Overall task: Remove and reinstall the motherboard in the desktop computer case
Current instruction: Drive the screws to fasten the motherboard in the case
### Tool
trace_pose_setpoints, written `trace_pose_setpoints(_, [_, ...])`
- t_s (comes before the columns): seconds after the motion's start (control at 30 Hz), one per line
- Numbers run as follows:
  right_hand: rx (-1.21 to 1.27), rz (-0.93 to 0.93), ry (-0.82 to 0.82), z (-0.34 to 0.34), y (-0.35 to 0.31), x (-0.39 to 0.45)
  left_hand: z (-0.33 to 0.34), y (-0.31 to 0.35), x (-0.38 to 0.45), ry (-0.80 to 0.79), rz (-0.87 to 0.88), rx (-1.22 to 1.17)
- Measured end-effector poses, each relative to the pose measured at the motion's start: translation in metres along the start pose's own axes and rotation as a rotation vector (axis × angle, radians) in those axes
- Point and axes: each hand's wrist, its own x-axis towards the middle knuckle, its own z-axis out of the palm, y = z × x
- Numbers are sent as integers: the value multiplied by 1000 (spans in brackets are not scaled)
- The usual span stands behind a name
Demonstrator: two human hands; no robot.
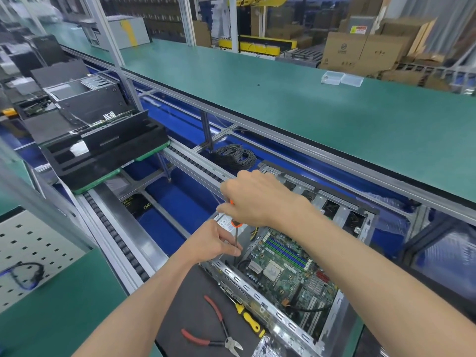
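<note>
An open silver desktop case (280,323) lies on its side on a dark mat, with the green motherboard (291,269) inside it. My right hand (255,197) grips the orange handle of a screwdriver (235,237) from above. The thin shaft stands upright and its tip goes down at the board's left corner, hidden behind the case wall. My left hand (219,240) pinches the shaft low down, just above the case edge.
Red-handled pliers (216,331) and a yellow-handled screwdriver (249,319) lie on the mat by the case. A coil of black cable (234,155) sits beyond the rollers. Another black case (103,140) stands on the conveyor at left. Two clear plastic boxes (342,78) rest on the green bench.
</note>
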Motion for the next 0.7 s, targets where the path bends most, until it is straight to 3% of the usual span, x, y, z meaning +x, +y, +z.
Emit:
trace_pose_setpoints(0.17, [310, -161, -165, -6, 10, -7, 0, 0, -1, -10, 37, 23])
trace_pose_setpoints(0.3, [-28, 17, -5, -3, 2, -5, 0, -1, 2, -2, -1, 27])
trace_pose_setpoints(0.37, [-44, 5, 9, 0, -3, -2, 0, -3, 1, -1, 3, 24])
trace_pose_setpoints(0.53, [283, -145, -140, -5, 6, -6, 0, -3, 1, -6, 47, 26])
trace_pose_setpoints(0.7, [-77, 46, 47, -2, 2, -4, 1, -5, 4, 2, 25, 22])
